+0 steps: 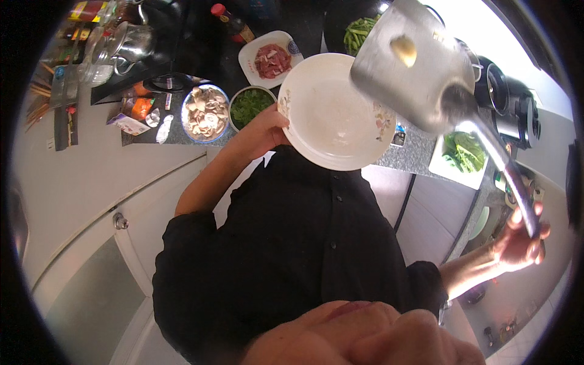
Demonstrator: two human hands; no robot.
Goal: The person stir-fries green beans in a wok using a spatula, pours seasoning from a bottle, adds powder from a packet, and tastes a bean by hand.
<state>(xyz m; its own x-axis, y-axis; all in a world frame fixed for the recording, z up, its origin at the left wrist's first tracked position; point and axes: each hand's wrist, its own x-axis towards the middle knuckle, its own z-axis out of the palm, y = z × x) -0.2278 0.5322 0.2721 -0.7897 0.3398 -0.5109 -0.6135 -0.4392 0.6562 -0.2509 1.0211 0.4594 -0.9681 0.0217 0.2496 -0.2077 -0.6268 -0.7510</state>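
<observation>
My left hand [264, 130] grips the left rim of a white plate [333, 114] with a floral pattern. No food shows on the visible part of this plate. In my right hand [522, 242] is the handle of a metal wok spatula [410, 82], raised close to the camera. A small pale yellow piece of food [404, 51] clings to its blade. The blade covers the plate's upper right edge and part of a dark wok [335, 29] behind. Cut green beans [359, 34] lie in that wok.
Along the counter stand a plate of sliced raw meat [273, 61], a bowl of sliced mushrooms [206, 114], a bowl of chopped greens [248, 107] and a red-capped bottle [232, 23]. Leafy greens [463, 153] rest on a white board at right, near a black cooker [515, 114].
</observation>
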